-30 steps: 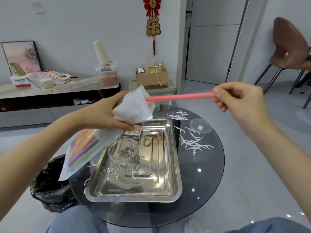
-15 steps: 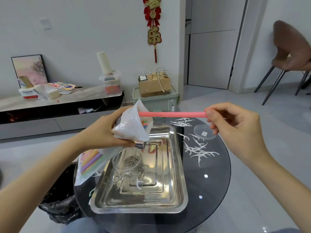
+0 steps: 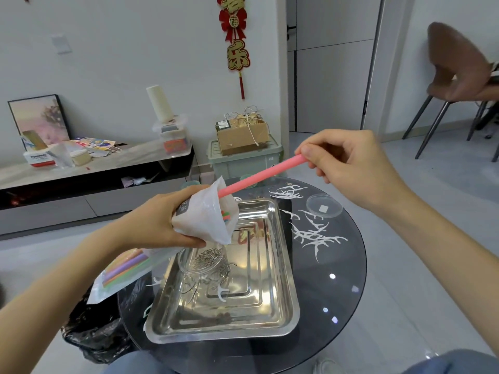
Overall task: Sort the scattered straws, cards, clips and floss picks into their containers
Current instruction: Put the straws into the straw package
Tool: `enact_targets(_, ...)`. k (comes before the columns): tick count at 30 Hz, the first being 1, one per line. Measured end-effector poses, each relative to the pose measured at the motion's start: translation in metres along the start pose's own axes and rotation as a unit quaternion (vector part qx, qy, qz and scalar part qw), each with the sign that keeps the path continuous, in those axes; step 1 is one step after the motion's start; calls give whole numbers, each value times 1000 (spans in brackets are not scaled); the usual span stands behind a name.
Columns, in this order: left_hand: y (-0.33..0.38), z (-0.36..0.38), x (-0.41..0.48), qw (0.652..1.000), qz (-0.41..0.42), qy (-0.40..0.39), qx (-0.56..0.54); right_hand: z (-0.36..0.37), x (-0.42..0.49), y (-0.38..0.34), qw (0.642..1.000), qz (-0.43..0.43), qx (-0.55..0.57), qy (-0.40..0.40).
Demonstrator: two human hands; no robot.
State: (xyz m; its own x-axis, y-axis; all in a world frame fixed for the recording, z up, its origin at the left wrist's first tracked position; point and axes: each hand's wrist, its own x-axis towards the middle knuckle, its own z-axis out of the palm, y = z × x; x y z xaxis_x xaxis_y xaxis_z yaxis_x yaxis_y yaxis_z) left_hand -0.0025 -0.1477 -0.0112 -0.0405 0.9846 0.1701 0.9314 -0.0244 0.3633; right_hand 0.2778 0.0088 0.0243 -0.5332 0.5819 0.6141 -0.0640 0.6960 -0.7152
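Living-room floor and a low shelf frame one round black glass tabletop (image 3: pixel 337 300), seen from above.

The right hand (image 3: pixel 348 168) has a closed grip, thumb and fingertips pinching the right end of one pink straw (image 3: pixel 259 177). The straw slants down to the left, and its lower tip sits inside the mouth of one translucent plastic bag (image 3: pixel 205 214). The left hand (image 3: pixel 159 220) has its grip closed around the bag's neck, holding the mouth open above the tabletop. The bag hangs past the left wrist. A bundle of coloured straws (image 3: pixel 127 268) shows through it, too tightly packed to count.

Under the bag, one steel tray (image 3: pixel 272 306) rests on the tabletop. One clear jar (image 3: pixel 205 261) stands in it, holding a heap of metal clips. Two or three white floss picks (image 3: pixel 221 292) lie loose beside the jar. Right of the tray is a scatter of floss picks (image 3: pixel 313 233), perhaps a dozen, too tangled for an exact count. One clear round lid (image 3: pixel 324 209) lies just beyond them.

Progress, as a judgement: the straws look almost finished, since no other loose straw shows. The clips appear to be in their jar. The floss picks are unsorted. No cards are plainly visible.
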Motion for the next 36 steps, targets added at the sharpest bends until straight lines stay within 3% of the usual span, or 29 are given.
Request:
enact_targets(4, 4, -1, -7, 998, 6, 33, -60, 4, 3, -12, 994, -22, 90, 58)
enact_targets(9, 13, -6, -15, 994, 6, 48, -96, 26, -6, -22, 962, 61, 264, -37)
enact_targets(14, 7, -8, -23, 989, -28, 61, -130, 29, -22, -27, 976, -38, 215, 13)
enact_targets(20, 5, -8, -24, 989, -39, 60, -132, 37, -38, -31, 978, -206, 24, 1)
enact_targets(25, 11, -11, -23, 983, -18, 65, -168, 44, -34, -34, 982, -180, 25, -47)
enact_targets(29, 25, -13, -16, 988, 30, 50, -140, 51, -15, -40, 992, -50, 86, -81)
enact_targets(32, 31, -13, -8, 989, 46, 45, -131, 63, 3, -38, 993, 13, 45, -106)
enact_targets(34, 32, -14, -2, 988, 40, 55, -138, 73, 8, -38, 998, -2, 13, -59)
enact_targets(36, 31, -14, 1, 986, 24, 64, -153, 78, 10, -40, 997, -59, -29, 47)
